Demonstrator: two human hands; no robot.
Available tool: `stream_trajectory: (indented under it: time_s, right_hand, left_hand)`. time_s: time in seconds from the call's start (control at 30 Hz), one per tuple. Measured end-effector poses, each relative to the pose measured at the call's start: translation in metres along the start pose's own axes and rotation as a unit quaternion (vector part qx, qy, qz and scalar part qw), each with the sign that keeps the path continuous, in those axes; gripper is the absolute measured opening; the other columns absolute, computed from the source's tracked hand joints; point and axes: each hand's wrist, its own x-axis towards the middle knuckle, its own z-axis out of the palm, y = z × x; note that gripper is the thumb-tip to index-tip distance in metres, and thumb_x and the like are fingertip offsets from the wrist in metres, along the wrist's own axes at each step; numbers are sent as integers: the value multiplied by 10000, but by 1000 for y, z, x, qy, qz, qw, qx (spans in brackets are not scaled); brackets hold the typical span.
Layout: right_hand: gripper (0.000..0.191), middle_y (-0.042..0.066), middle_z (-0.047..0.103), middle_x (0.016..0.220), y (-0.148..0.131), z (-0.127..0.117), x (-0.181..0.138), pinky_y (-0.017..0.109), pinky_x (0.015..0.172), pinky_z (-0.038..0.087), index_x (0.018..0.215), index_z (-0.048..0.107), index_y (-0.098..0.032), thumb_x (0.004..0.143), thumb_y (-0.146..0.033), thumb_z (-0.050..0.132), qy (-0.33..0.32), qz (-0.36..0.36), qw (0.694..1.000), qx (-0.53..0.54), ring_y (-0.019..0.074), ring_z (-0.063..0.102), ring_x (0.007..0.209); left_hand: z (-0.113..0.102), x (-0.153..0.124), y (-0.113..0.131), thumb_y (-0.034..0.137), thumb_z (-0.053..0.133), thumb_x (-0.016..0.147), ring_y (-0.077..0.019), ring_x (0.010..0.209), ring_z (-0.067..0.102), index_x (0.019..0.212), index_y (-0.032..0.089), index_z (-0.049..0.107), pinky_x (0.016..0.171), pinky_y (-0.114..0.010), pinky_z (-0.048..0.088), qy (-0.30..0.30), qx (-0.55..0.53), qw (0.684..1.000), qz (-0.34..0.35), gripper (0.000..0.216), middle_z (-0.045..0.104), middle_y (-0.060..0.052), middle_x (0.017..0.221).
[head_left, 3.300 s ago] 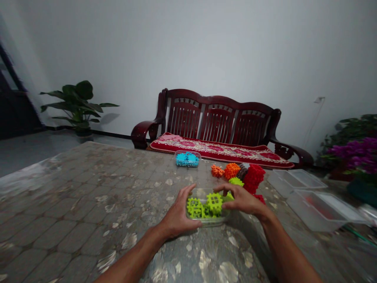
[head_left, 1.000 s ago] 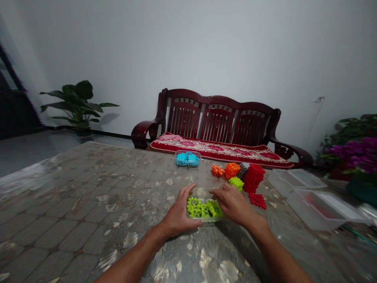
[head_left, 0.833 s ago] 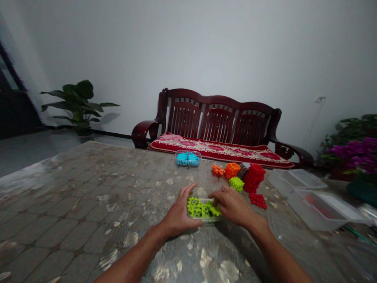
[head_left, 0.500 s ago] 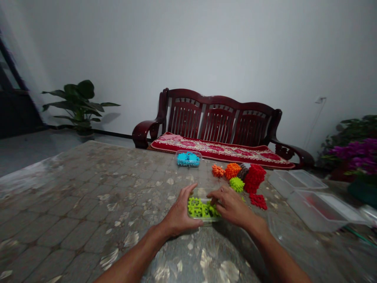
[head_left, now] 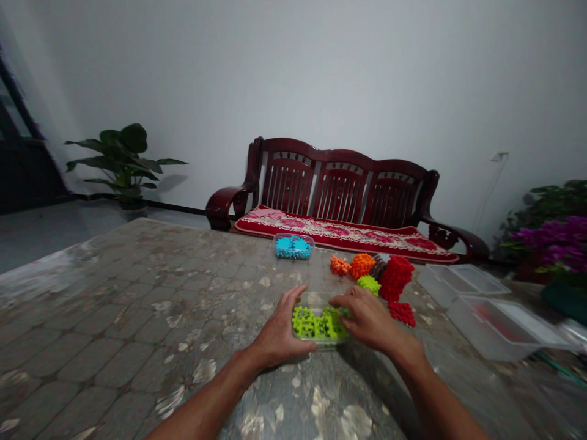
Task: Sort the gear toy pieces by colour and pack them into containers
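Note:
A clear plastic box [head_left: 321, 343] stands in front of me, holding lime-green notched building blocks [head_left: 305, 322] packed side by side. My left hand [head_left: 282, 330] is closed around the box's left end, with the thumb along the near side and the fingers at the far side. At the box's right end, my right hand [head_left: 367, 315] bends its fingers over a slightly blurred green block at the far right corner. The palm hides part of that end, and its fingertips are only partly visible.
Beyond the box stands a container of blue blocks [head_left: 293, 247]. To the right lie orange pieces [head_left: 362, 266], a green cluster [head_left: 369, 285] and a red block stack [head_left: 397, 278]. Translucent bins [head_left: 490, 339] stand farther right. A wooden bench [head_left: 339, 183] is behind the table [head_left: 114, 293].
My right hand has shifted slightly to the right, uncovering more green blocks in the box. My left hand and the box have stayed in place.

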Motion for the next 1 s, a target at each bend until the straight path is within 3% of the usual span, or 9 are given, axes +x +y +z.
stream_trajectory:
  time_s: [0.23,0.33,0.43,0.53,0.67,1.0]
  right_hand:
    - [403,76,752,1025,2,5,5,334,909,448,1140,786,-252,848,-144,531,8,-13,1000,27,231,647,1016]
    - [403,67,774,1086,20,3,8,344,949,474,1158,770,-240,860,-157,512,98,36,992,66,230,669,1048]
    - [445,73,759,1210,49,2,11,352,976,497,1254,716,-216,875,-179,485,221,137,960,107,225,685,1082]
    - [486,107,727,1281,76,5,9,378,954,518,1348,652,-178,889,-231,499,270,231,931,86,253,692,1087]
    - [496,146,673,1369,91,18,7,403,967,517,1395,617,-164,922,-267,510,245,273,930,19,290,666,1182]
    - [508,208,620,1433,91,45,14,442,959,529,1478,528,-127,1015,-327,464,153,292,943,-40,330,667,1211]
  left_hand:
    - [-1,1,3,181,824,555,-343,1371,482,1558,236,360,1199,-529,383,-2,-1,1000,-6,1107,399,-145,1549]
    - [-1,0,5,183,823,560,-342,1372,488,1558,240,367,1198,-522,387,0,-7,1000,-12,1098,398,-141,1556]
    - [-2,-1,6,175,824,566,-342,1379,488,1560,249,365,1202,-529,383,4,-10,1000,-22,1097,399,-141,1560]
    - [-3,-1,5,162,826,570,-347,1403,468,1557,253,369,1223,-550,353,9,-3,1000,-16,1091,405,-142,1560]
    - [-3,-1,4,154,827,563,-349,1424,445,1548,263,380,1237,-561,337,11,0,1000,-8,1087,405,-132,1554]
    - [-2,0,4,134,821,552,-355,1416,457,1547,269,376,1227,-558,350,9,-8,1000,-19,1098,413,-135,1544]
